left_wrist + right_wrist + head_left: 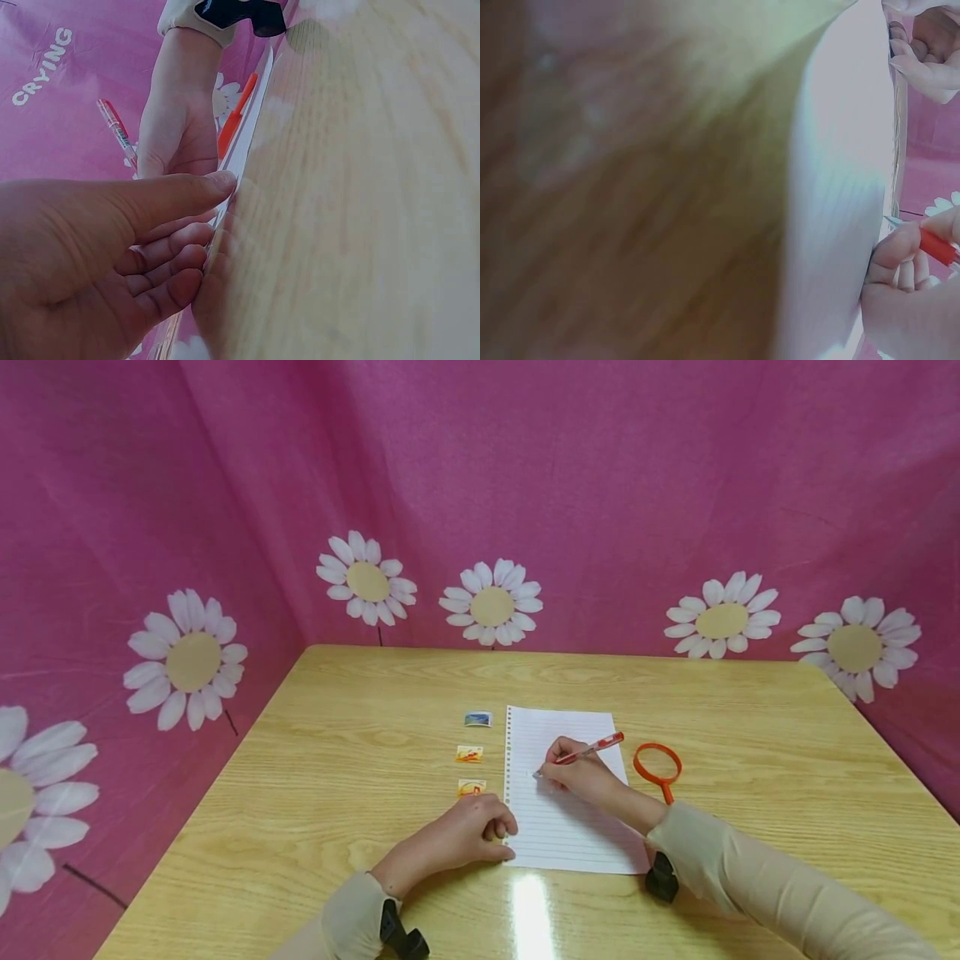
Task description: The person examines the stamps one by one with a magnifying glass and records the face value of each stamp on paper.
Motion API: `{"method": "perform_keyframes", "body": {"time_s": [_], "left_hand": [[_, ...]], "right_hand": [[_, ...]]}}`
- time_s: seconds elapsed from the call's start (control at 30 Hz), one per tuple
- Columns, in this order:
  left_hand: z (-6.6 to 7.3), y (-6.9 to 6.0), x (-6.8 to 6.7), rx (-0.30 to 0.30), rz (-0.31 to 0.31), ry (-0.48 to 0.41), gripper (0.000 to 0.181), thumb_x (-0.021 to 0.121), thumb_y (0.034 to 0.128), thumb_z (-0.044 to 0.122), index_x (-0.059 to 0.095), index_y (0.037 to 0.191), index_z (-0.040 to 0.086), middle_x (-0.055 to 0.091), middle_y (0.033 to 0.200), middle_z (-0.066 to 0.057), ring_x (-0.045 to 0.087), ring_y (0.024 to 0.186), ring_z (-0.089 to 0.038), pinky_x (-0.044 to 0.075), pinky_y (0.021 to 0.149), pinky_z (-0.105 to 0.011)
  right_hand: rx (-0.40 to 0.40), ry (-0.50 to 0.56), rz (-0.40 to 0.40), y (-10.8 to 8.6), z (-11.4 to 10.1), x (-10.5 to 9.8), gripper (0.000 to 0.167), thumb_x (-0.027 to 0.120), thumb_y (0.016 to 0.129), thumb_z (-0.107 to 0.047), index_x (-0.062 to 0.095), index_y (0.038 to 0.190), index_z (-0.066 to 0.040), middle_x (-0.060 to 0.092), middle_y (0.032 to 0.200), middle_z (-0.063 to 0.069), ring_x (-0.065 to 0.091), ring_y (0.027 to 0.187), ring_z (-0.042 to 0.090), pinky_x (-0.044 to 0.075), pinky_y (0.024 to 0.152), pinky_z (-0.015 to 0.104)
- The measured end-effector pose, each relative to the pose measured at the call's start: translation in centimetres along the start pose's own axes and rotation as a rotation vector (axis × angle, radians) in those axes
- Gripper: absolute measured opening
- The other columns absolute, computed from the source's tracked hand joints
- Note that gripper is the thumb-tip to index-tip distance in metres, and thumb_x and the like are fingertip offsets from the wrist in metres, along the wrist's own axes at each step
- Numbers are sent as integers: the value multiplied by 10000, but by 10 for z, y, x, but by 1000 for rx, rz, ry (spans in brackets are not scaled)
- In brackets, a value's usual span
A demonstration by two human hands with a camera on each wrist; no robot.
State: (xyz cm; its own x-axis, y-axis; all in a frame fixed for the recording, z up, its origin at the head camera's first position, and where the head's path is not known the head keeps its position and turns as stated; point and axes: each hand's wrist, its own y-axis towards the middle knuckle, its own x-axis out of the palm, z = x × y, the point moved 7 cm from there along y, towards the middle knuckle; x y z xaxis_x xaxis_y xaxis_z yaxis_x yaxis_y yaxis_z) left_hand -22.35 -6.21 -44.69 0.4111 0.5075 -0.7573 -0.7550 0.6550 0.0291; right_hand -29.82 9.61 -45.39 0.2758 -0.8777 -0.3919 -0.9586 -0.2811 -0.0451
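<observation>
A lined sheet of paper (570, 843) with punched holes along its left edge lies on the wooden table. My right hand (588, 775) pinches a red pen (600, 744), its tip at the paper's upper left part. In the right wrist view the pen (936, 247) shows between thumb and fingers, tip against the sheet (832, 210). My left hand (468, 832) rests at the paper's lower left edge, thumb and fingertips touching it. Seen from the left wrist, the thumb of that hand (90, 247) lies on the paper's edge, the other fingers loosely bent.
Three small picture stamps or cards stand in a column left of the paper: a blue one (477, 719), a yellow one (469, 754) and another yellow one (472, 787) near the left hand. A red magnifying glass (657, 763) lies right of the paper. Pink flowered cloth (525, 485) hangs behind the table (360, 735).
</observation>
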Motion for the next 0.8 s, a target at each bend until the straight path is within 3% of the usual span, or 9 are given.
{"method": "perform_keyframes", "body": {"time_s": [0.5,0.8], "left_hand": [[1,1,-1,6,-7,-19,185,809,797,142,676,907,76,576,801,12,472,711,-2,427,670,-129],[-1,1,0,-11,-16,-17,179,806,802,149,680,913,86,563,796,40,460,705,10,422,667,-129]], "right_hand": [[-5,-27,-18,3,1,0,133,601,805,-27,473,796,-60,481,589,-47,443,539,55,332,493,173],[63,-8,33,3,7,-7,122,611,825,-59,490,813,-74,496,602,-47,463,565,56,355,518,176]]}}
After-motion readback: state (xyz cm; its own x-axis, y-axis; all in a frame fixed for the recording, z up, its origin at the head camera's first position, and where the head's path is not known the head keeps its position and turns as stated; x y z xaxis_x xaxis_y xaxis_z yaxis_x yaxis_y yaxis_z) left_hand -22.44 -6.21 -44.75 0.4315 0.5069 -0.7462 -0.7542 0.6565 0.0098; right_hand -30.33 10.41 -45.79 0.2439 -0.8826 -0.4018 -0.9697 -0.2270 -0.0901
